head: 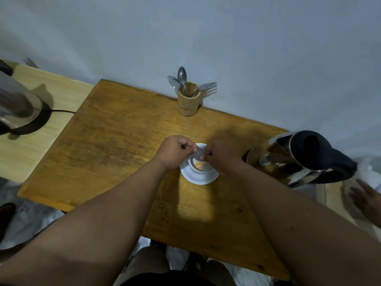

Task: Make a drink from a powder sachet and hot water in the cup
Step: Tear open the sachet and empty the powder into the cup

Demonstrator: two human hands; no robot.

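Both hands meet right over the cup [201, 164] — left hand [175, 150] and right hand [220, 156] each pinching an end of a small silvery sachet [199, 151], fingers closed tight. Orange powder already shows inside the cup, which sits on a white saucer [199, 176] mid-table. Powder looks partly in; water appears not yet poured — the kettle [299, 157] waits just right, spoons [181, 79] stand in the wooden holder [188, 102] beyond.

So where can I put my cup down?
Bare table left of the saucer, out to the table's left edge. Also the near strip between the arms. Crowded: both hands over the saucer, kettle right, holder behind.
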